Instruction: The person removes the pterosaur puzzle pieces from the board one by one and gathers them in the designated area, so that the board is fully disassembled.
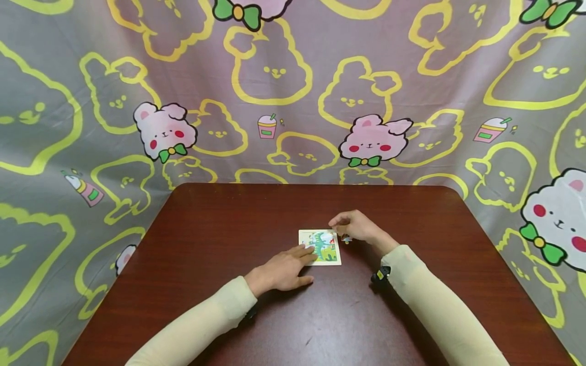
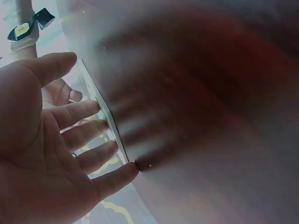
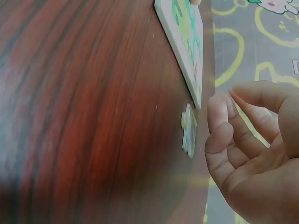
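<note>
A square jigsaw puzzle board (image 1: 326, 248) with a green dinosaur picture and a pale border lies flat on the table. My left hand (image 1: 280, 269) rests with fairly straight fingers on its left part; in the left wrist view the fingertips meet the board's edge (image 2: 112, 122). Just right of the board is a loose puzzle piece (image 1: 346, 239), seen edge-on in the right wrist view as a thin shape (image 3: 188, 133). Above that piece and the board's upper right corner hovers my right hand (image 1: 359, 226), fingers loosely bent, thumb close to the fingertips. I see nothing between them.
The dark red-brown wooden table (image 1: 220, 218) has rounded far corners. Behind and beside it hangs a grey cloth (image 1: 293, 56) printed with yellow outlines and cartoon animals. A black wrist device (image 1: 381, 275) sits at the right sleeve.
</note>
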The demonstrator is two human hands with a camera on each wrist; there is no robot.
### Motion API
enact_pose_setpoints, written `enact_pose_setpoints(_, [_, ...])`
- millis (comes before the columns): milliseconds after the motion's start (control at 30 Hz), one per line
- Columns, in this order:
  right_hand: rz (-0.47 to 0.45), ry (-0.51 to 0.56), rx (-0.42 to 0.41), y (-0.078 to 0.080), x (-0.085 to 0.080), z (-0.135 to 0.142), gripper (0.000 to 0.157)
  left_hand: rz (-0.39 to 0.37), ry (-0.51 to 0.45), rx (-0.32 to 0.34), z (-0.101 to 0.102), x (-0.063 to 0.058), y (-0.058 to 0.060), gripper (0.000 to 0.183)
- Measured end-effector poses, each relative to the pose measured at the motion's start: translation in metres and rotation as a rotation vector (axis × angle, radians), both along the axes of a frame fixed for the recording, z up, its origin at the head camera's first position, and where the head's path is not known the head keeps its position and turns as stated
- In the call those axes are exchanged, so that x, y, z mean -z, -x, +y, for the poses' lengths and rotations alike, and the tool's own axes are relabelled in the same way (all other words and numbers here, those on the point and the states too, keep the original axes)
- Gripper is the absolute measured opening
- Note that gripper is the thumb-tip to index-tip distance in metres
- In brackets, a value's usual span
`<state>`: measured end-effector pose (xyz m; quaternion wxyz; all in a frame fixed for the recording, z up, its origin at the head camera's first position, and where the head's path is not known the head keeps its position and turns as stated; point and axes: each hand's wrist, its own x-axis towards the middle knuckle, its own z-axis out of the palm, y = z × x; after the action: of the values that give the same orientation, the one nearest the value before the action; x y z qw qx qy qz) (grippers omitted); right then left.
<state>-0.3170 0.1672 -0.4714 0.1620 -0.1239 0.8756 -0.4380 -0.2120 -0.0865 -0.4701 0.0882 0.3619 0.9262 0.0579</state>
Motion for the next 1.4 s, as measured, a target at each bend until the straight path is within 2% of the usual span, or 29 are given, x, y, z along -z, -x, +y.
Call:
enact_pose_setpoints(433, [0.030,-0.027,-0.070,0.001,0.005,-0.024,0.016,-0.008,-0.004,0.002,-0.002,0.000,0.000,0.060])
enact_pose_setpoints(867, [0.065,-0.050,-0.096,-0.003,0.005,-0.036,0.019,-0.006,-0.009,0.003,-0.004,0.001,-0.001,0.060])
enact_pose_setpoints(1067, [0.074,-0.043,-0.135,-0.004,0.005,-0.041,0.019,0.004,-0.008,0.002,-0.004,0.002,-0.001,0.060])
enact_pose_setpoints(1233, [0.062,-0.030,-0.164,-0.004,0.005,-0.048,0.021,0.004,0.002,0.004,-0.004,0.002,-0.001,0.060])
enact_pose_setpoints(1400, [0.099,-0.025,-0.204,-0.003,0.005,-0.053,0.027,0.008,0.010,0.003,-0.003,0.003,0.000,0.061])
